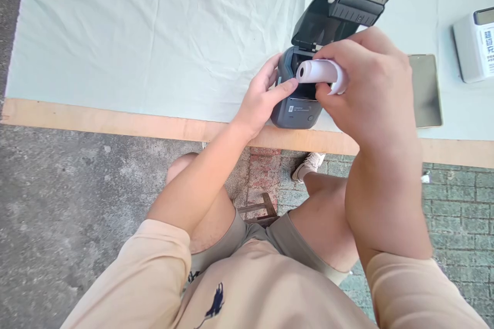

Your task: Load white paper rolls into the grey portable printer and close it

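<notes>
A small dark grey label printer (296,111) stands at the table's near edge with its lid (339,7) swung open and upright. My right hand (366,82) grips a white paper roll (318,71) and holds it just over the printer's open bay. My left hand (260,96) rests against the printer's left side, thumb reaching toward the end of the roll. The bay's inside is mostly hidden by the roll and my fingers.
A pale cloth (154,36) covers the table, whose wooden edge (96,119) runs across the view. A dark phone (424,90) lies right of the printer, and a white device (474,43) sits at the far right. My knees are below the table.
</notes>
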{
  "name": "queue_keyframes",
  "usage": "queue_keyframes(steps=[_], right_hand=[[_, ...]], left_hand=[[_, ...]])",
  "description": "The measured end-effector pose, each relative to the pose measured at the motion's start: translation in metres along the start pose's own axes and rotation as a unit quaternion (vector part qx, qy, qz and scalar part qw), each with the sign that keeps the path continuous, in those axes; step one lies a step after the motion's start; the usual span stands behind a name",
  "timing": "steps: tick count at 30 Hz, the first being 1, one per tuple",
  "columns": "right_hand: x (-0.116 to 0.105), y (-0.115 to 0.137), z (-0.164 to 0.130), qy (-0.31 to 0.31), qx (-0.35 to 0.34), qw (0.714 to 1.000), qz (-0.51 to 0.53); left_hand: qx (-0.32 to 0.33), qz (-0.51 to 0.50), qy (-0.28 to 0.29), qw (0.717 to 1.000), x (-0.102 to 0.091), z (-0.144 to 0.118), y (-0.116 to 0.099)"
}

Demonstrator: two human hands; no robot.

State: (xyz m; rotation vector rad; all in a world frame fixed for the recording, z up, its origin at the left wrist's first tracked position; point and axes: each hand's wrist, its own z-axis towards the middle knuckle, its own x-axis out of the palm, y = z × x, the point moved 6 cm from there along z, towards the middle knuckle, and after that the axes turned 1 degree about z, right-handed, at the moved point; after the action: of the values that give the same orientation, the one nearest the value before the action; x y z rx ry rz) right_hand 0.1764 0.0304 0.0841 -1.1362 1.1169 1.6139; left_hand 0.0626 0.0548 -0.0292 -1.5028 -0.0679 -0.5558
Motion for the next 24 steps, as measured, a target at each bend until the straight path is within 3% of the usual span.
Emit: queue_keyframes(steps=[5,14,19,24], right_hand=[[0.0,0.006,0.001,0.003,0.018,1.0,-0.015],[-0.007,0.003,0.0,-0.022,-0.009,1.0,0.004],[-0.002,0.006,-0.002,0.001,0.004,1.0,-0.019],[0.0,0.013,-0.004,-0.023,-0.001,0.999,-0.039]], left_hand=[[0.015,0.009,0.004,1.0,0.0,0.0,-0.003],[-0.003,-0.004,-0.012,1.0,0.0,-0.001,-0.001],[0.022,0.008,-0.013,1.0,0.0,-0.002,-0.003],[0.032,0.032,-0.011,0.999,0.001,-0.004,-0.006]])
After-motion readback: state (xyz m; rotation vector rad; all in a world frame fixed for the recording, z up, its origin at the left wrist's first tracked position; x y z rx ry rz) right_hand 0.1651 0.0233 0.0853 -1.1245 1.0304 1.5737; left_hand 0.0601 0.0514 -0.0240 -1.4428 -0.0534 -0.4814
